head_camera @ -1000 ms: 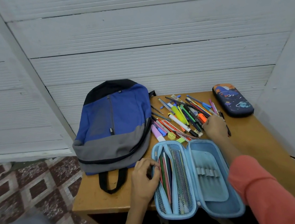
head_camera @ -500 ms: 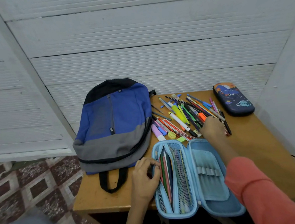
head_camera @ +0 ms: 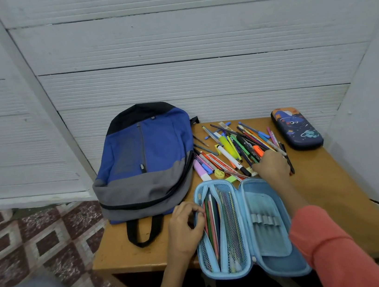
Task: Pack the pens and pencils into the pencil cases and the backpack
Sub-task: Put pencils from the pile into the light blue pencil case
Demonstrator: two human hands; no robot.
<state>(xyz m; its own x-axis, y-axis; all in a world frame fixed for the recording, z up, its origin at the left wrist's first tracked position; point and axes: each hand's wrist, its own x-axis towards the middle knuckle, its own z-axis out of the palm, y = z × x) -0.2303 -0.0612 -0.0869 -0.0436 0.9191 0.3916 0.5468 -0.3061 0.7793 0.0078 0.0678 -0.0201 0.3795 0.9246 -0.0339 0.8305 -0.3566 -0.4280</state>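
A light-blue pencil case (head_camera: 269,236) lies open at the table's near edge, with several pencils in its left mesh pocket. My left hand (head_camera: 185,226) pinches the case's left rim. Behind the case lies a loose pile of pens and pencils (head_camera: 230,147). My right hand (head_camera: 272,165) rests on the pile's near right edge with its fingers curled round pens; the hand hides which ones. A blue, grey and black backpack (head_camera: 147,159) lies flat on the left, zipped. A dark-blue patterned pencil case (head_camera: 297,128) sits shut at the far right.
The wooden table (head_camera: 330,184) stands in a corner of white panelled walls. A black pen (head_camera: 288,161) lies just right of my right hand. A patterned tile floor (head_camera: 38,237) lies to the left.
My right hand has shifted slightly left into the pile and curled its fingers. My left hand has stayed on the case's rim.
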